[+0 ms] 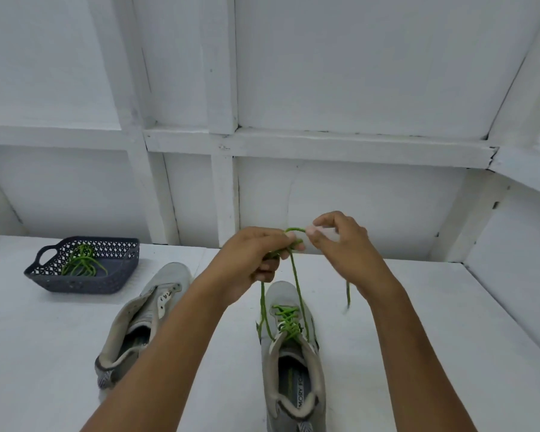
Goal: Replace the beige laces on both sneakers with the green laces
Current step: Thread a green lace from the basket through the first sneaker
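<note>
Two grey sneakers stand on the white table. The right sneaker [290, 363] carries a green lace [289, 322] crossed through its eyelets, with both ends rising above it. My left hand [256, 263] pinches those strands above the shoe's toe. My right hand [343, 244] grips a loop of the same lace beside it, and one loose end hangs below that wrist. The left sneaker [141, 319] has no lace; my left forearm covers part of it. A second green lace [81, 263] lies in the dark basket [85, 283].
The basket sits at the table's back left. White panelled walls with ledges close the table [418, 338] at the back and on the right.
</note>
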A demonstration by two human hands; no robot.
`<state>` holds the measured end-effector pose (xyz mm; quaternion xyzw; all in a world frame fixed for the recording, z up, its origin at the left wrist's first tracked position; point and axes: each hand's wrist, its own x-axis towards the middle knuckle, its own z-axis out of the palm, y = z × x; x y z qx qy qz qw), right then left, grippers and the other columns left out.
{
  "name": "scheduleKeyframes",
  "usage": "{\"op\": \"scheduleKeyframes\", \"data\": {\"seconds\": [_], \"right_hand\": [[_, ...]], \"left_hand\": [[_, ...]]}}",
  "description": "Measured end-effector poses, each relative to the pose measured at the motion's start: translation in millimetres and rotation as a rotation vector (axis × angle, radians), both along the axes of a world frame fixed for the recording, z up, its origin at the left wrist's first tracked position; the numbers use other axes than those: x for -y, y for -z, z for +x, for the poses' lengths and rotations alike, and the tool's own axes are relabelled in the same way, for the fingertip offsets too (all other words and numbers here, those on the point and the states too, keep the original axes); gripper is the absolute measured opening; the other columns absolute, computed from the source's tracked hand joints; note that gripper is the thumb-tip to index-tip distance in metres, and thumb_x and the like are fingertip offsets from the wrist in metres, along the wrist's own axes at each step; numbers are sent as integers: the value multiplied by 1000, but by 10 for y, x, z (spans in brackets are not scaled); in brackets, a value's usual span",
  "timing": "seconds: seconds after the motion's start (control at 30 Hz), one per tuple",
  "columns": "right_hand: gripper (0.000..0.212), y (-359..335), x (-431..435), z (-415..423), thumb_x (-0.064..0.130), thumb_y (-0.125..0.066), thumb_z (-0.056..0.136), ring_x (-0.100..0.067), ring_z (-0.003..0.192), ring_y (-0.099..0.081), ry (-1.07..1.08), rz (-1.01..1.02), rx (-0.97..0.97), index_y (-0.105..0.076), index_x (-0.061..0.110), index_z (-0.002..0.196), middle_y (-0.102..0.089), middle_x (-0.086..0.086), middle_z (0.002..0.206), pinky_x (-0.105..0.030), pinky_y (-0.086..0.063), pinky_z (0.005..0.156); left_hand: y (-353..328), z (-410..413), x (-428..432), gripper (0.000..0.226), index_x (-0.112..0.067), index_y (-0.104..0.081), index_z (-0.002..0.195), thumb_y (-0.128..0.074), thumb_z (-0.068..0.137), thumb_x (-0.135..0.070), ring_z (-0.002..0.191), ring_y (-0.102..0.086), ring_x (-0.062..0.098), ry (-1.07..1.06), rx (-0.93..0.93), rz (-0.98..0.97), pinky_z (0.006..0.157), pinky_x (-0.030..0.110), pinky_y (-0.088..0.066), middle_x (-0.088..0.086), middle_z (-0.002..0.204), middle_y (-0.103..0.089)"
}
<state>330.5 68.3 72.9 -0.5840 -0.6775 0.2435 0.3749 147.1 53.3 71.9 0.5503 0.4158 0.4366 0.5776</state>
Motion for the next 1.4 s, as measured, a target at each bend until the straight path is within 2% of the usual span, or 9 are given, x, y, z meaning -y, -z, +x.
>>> {"op": "scheduleKeyframes", "data": {"seconds": [0.07, 0.2, 0.3, 0.5, 0.6, 0.93, 1.1, 1.27, 1.4], "right_hand": [[20, 113, 14, 43, 44, -57, 95, -7, 109, -36, 48, 12, 105, -56, 29, 106, -46, 14, 113, -33, -33, 96], [30, 231, 131, 41, 31, -46, 103, -12, 89, -64, -392, -289, -228, -71, 17, 93, -73, 2, 93, -28, -44, 80], [35, 300, 108, 24, 23, -45, 103, -22, 69, -57, -571, -419, -407, -67, 9, 80, -62, -5, 66, -27, -46, 70], [30, 380, -6, -15, 11, -43, 103, -17, 53, -55, -434, -564, -731, -63, 1, 83, -58, -7, 64, -27, -51, 55], [18, 428, 10, -64, 3, -48, 100, -20, 56, -65, -343, -567, -745, -62, -2, 90, -68, -12, 73, -30, -56, 53], [7, 501, 32, -83, 3, -63, 91, -21, 67, -69, -204, -389, -799, -69, 1, 88, -70, -12, 79, -31, -59, 63], [18, 483, -9, -126, 5, -57, 91, -21, 74, -68, 20, -224, -640, -66, 5, 76, -64, -6, 68, -38, -61, 66], [24, 477, -73, -2, 10, -41, 91, -27, 62, -65, -32, -543, -1257, -51, 6, 70, -60, -11, 63, -34, -58, 58], [25, 591, -100, 70, 11, -46, 94, -14, 44, -50, -24, -566, -1369, -49, 10, 69, -44, 0, 49, -24, -50, 47]], "left_hand": [[45, -11, -48, 26, 1, -74, 100, -60, 94, -21, 54, -27, 11, -19, 116, -88, 50, 25, -18, 1, 71, -50], [95, -8, -89, 27, -2, -75, 104, -62, 91, -21, 53, -25, 10, -24, 217, -149, 45, 22, -19, 0, 70, -46], [84, -94, -55, 28, 2, -75, 97, -65, 85, -21, 52, -25, 12, 82, 101, -45, 47, 24, -20, 4, 67, -43], [182, -149, -76, 24, -6, -71, 85, -62, 94, -26, 57, -45, 15, 93, -977, 410, 57, 29, -36, 17, 74, -58], [387, -15, -102, 26, -11, -70, 92, -50, 100, -26, 66, -47, 20, -35, -1171, 656, 60, 32, -35, 3, 71, -50], [535, 12, -105, 28, -11, -73, 85, -54, 94, -29, 55, -46, 13, -169, -840, 865, 51, 31, -36, -6, 61, -46], [634, -33, -14, 12, -15, -80, 92, -70, 89, -22, 65, -69, 17, -259, -382, 533, 66, 41, -58, -1, 70, -71], [678, -50, 59, 15, -15, -78, 94, -68, 89, -5, 78, -74, 24, -225, -113, 309, 75, 40, -61, 8, 84, -75], [740, -115, 69, 15, -5, -78, 93, -66, 87, 4, 81, -73, 29, -231, 14, 193, 77, 38, -60, 17, 89, -75]]}}
